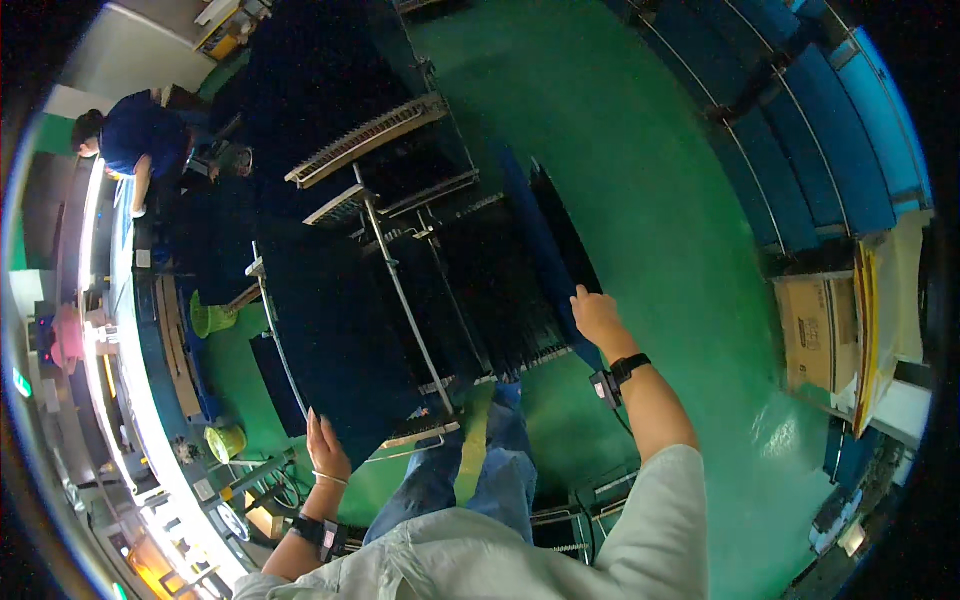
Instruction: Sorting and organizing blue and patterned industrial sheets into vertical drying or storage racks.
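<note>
My right hand (600, 318) is closed on the edge of a thin dark blue panel (548, 240), which stands on edge on the right side of a metal rack. My left hand (328, 452) is at the near left corner of a wide, almost black panel (335, 330), its fingers together along the edge; the grip's far side is hidden. Between the two hands stands the metal rack (400, 285), with upright rods and toothed slot bars (370, 140). Dark panels fill much of it, too dim to tell apart.
On the left, a person in dark blue (145, 135) leans over a brightly lit bench (125, 330). Green baskets (212, 316) stand near it. Racks with blue panels (800, 130) and a cardboard box (815, 330) are on the right, above green floor (690, 330).
</note>
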Demonstrator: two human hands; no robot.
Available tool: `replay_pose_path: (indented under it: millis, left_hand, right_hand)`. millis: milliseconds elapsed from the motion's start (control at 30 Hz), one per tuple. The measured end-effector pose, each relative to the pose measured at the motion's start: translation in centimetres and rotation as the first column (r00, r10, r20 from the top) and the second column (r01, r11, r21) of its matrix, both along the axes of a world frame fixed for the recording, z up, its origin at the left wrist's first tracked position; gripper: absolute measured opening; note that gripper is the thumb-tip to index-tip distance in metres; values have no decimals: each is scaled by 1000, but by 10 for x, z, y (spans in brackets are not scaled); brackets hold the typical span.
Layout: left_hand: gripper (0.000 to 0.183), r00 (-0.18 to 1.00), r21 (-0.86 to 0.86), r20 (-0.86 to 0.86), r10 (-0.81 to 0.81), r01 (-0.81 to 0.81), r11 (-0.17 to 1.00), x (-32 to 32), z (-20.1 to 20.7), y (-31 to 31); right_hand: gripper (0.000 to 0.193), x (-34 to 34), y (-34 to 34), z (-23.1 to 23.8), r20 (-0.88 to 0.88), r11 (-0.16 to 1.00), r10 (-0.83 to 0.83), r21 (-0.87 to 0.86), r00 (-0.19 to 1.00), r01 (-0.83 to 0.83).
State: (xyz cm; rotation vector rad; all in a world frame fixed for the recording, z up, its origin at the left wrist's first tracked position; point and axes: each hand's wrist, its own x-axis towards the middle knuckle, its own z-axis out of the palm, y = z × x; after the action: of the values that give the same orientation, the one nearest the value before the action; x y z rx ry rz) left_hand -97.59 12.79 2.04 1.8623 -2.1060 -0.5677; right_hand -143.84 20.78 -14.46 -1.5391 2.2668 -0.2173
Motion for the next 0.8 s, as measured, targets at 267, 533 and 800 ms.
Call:
replay_pose_path:
  millis: [267, 533, 800]
  left_hand:
    - [40, 1000, -4, -12, -2, 2, 1000, 3, -2, 2]
    - [42, 997, 2, 41, 67, -67, 998, 7, -7, 7]
    - [43, 983, -3, -171, -67, 68, 998, -13, 8, -1]
  right_hand:
    - [28, 2, -24, -3, 27, 996, 13, 88, 1000, -15]
    - [38, 42, -66, 49, 56, 988, -114, 107, 992, 107]
    - [30, 140, -102, 164, 280, 908, 120, -419, 953, 9]
